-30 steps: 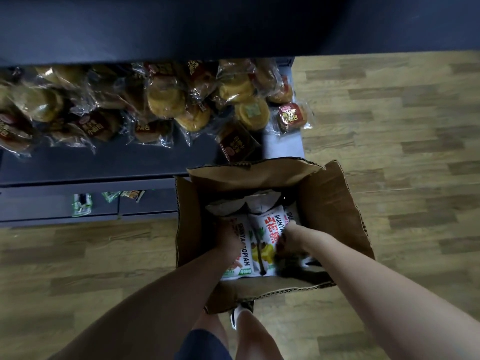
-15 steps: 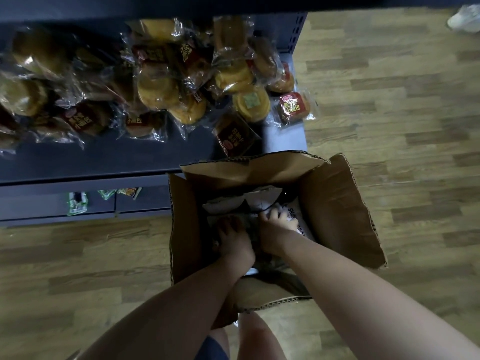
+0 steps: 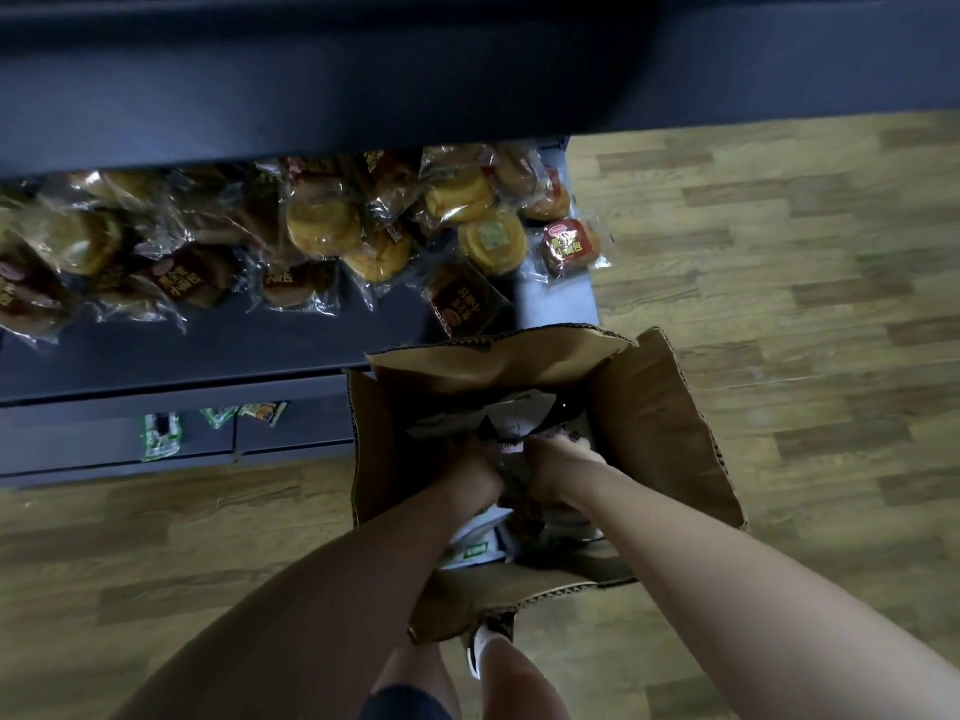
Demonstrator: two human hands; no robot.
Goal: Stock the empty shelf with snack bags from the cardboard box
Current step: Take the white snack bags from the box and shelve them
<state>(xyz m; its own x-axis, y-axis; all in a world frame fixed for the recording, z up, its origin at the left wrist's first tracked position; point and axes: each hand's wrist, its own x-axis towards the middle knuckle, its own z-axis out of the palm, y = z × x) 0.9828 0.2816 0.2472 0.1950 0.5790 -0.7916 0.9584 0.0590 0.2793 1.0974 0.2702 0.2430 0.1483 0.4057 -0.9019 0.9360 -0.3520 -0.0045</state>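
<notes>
Only the one head view here, looking straight down. An open brown cardboard box (image 3: 654, 428) sits on the wood-plank floor (image 3: 779, 304), flaps up, pushed against the end of a dark blue-grey metal shelf (image 3: 182, 350) that's at about 10 o'clock from it. Both of the person's bare arms go down into the box. The left hand (image 3: 475, 472) and right hand (image 3: 558, 472) are side by side in the middle, nearly touching, both buried in the white snack bags (image 3: 480, 543) packed in there. Fingers on both look curled down into the bags, so I'd say each hand is gripping a bag, though the fingertips themselves are hidden in the dark. More white bag tops (image 3: 514, 410) poke up at 12 o'clock from the hands, and a green-and-white bag end shows at 6 o'clock, under the left wrist.

On the shelf there's a messy heap of clear-wrapped round yellow buns (image 3: 322, 226), some with dark red labels, spread from 9 to 12 o'clock. A lower ledge has a few small green packets (image 3: 161, 436). A white-socked foot in a dark shoe (image 3: 485, 646) shows just below the box's near flap.
</notes>
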